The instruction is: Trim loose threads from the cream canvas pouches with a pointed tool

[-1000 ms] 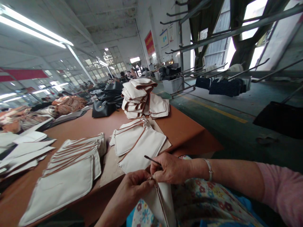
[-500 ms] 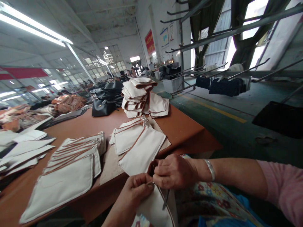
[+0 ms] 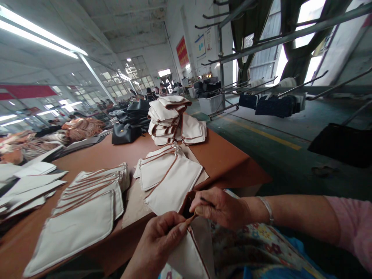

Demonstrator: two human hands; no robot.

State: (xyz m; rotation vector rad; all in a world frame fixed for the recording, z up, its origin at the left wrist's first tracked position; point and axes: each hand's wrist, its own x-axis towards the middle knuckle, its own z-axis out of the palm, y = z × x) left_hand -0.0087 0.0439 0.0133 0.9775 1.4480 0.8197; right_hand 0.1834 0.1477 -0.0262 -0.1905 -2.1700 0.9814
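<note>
and it's a soft pink sleeve (image 3: 348,228) on the right arm, a slim silvery bangle (image 3: 269,211) circling that wrist! down below, pale floral fabric (image 3: 266,236), red and yellow blooms, with bright blue cloth (image 3: 299,252) alongside.

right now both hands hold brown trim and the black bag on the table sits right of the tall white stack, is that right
Wrong side: the head view shows the black bag left of the tall white stack. The left hand and right hand do hold brown trim.
</note>
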